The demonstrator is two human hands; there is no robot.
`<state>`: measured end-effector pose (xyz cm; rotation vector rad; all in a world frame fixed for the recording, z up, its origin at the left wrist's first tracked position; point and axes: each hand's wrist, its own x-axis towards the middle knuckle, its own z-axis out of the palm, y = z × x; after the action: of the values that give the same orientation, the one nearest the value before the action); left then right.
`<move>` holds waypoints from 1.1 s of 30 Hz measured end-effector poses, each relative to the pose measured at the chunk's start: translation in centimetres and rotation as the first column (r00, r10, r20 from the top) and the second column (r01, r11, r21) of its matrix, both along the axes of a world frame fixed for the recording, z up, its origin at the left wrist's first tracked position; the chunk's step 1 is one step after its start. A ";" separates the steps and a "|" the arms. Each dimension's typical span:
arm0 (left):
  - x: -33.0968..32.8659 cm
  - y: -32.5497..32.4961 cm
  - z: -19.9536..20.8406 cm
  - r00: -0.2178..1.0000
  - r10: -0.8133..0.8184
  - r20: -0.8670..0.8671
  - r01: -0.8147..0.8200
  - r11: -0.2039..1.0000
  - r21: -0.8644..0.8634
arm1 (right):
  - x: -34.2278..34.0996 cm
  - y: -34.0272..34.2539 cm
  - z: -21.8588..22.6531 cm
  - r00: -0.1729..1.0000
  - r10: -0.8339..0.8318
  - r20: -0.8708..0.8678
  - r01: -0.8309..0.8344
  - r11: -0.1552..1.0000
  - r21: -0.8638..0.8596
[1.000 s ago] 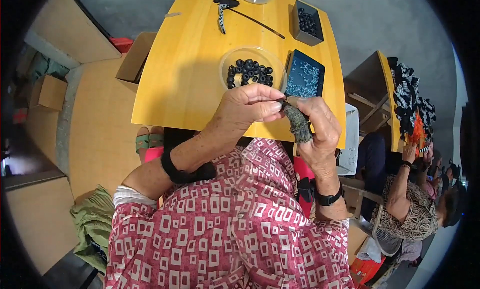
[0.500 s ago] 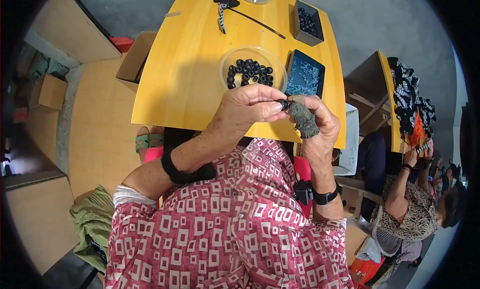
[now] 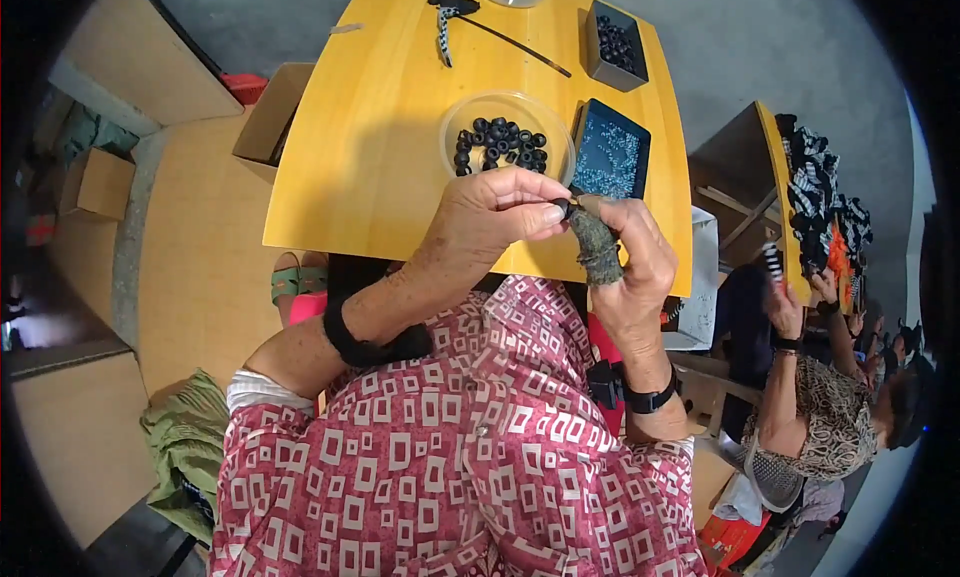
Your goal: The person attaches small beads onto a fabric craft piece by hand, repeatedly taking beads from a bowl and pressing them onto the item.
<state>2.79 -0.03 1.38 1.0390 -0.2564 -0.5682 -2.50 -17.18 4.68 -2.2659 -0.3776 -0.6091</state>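
"Lower end of the dark fuzzy roll [image 3: 598, 249] swung leftward, toward the left hand [image 3: 488, 211], since half a second ago"

"Where is it now?"

"Clamped in the right hand [image 3: 642, 255], beside a small black piece [image 3: 564, 207] pinched by the left thumb and forefinger"

"Risk?"

"Should that pinch loosen, the piece could drop past the desk [image 3: 370, 157] edge below"

"And the pose?"

"Hands nearly meeting, left reaching rightward, right fingers curled inward"

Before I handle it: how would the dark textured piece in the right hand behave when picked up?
The dark textured piece may be bendable: it curves. It's probably light, being small against the right hand. Its rough surface suggests it won't slip easily.
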 end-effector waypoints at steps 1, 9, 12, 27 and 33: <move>0.0 0.0 -0.1 0.999 -0.001 0.038 0.001 1.000 0.002 | 0.1 0.0 -0.1 0.996 0.008 0.093 0.000 0.997 -0.082; -0.2 -0.1 -0.1 1.000 0.002 -0.023 -0.001 1.000 0.009 | 0.0 0.2 -2.4 0.985 -0.021 0.173 0.029 0.999 -0.046; -0.3 -0.2 0.0 0.998 -0.009 -0.064 0.008 1.000 -0.011 | -0.2 0.5 -2.8 0.977 -0.036 0.209 0.024 0.998 0.061; -0.2 0.1 0.2 0.993 -0.017 -0.120 0.030 0.994 0.108 | -0.7 0.9 -3.6 0.961 -0.084 0.264 0.134 0.975 -0.178; -0.1 0.1 -1.1 0.999 0.000 -0.047 0.003 0.997 0.072 | -0.8 1.0 -2.9 0.978 -0.085 0.190 0.120 0.976 -0.183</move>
<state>2.69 0.04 0.30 1.0936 -0.1960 -0.6062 -3.27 -16.19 1.74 -2.4351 -0.4261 -0.8694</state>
